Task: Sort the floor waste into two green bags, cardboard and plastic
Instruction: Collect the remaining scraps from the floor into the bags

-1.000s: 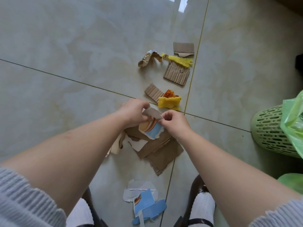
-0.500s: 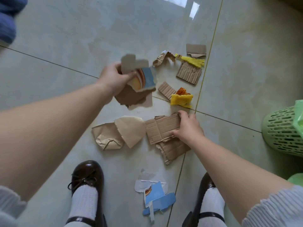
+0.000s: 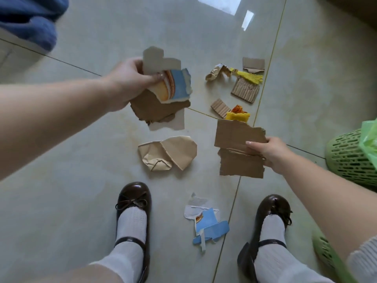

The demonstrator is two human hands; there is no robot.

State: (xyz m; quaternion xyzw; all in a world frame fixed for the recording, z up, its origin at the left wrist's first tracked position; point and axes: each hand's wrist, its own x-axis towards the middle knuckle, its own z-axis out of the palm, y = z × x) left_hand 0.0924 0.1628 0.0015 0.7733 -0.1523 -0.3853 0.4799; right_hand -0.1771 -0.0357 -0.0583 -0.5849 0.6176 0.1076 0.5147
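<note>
left hand (image 3: 130,82) clamps cardboard stack (image 3: 163,94), frame centre-left | right hand (image 3: 267,152) pinches two brown cardboard sheets (image 3: 238,148), centre-right | crumpled paper (image 3: 167,155) on floor (image 3: 81,180) between

Crumpled paper (image 3: 167,153) between shoes (image 3: 133,198) and scraps (image 3: 242,89)

The left hand (image 3: 130,82) held a bunch of torn card scraps (image 3: 163,92) above the tiled floor (image 3: 81,180), one printed blue and orange. The right hand (image 3: 269,153) gripped two brown cardboard pieces (image 3: 238,148) by their right edge. Crumpled tan paper (image 3: 167,155) lay between them on the floor. Blue card scraps (image 3: 208,225) lay between two dark shoes (image 3: 133,199). A green basket (image 3: 350,158) with a green bag (image 3: 369,139) stood at the right.
</note>
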